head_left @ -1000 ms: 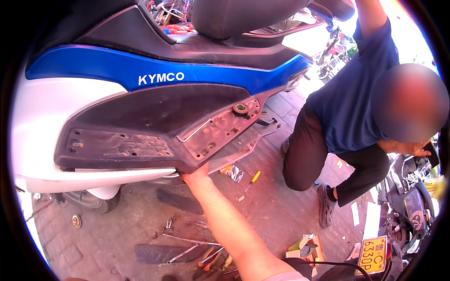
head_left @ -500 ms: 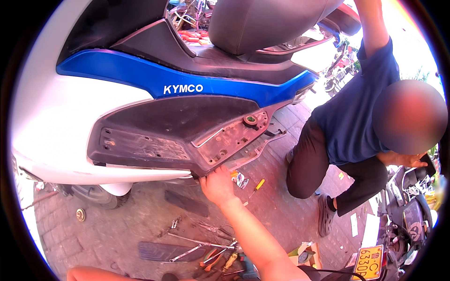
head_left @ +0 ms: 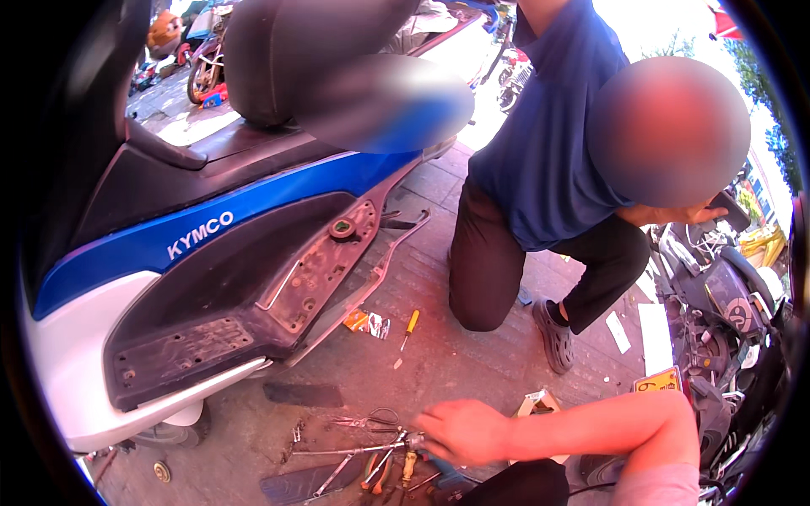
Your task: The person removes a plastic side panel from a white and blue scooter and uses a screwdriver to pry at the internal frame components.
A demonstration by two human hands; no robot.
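Note:
My right hand (head_left: pixel 464 432) is over a cluster of tools on the paved ground, its forearm coming in from the lower right. Its fingers point left beside the head of a long metal ratchet handle (head_left: pixel 354 449); slight blur hides whether they grip it. Around it lie a pair of scissors (head_left: pixel 371 422), a yellow-handled tool (head_left: pixel 409 465), orange-handled pliers (head_left: pixel 377 482) and a teal tool (head_left: pixel 447 476) partly under the hand. My left hand is out of view. A white and blue scooter (head_left: pixel 211 244) stands at left, an L-shaped metal rod (head_left: pixel 283 285) on its footboard.
Another person in a dark blue shirt (head_left: pixel 540 160) crouches beyond the tools, holding a dark phone-like object (head_left: pixel 732 211). A yellow screwdriver (head_left: pixel 411 325) and small packets (head_left: pixel 368 324) lie on the ground. Dark motorcycle parts (head_left: pixel 726 329) crowd the right; a small box (head_left: pixel 537 403) sits nearby.
My right hand has left the scooter's footboard edge and come down to the tools. The view has shifted right, and my left arm has gone out of it.

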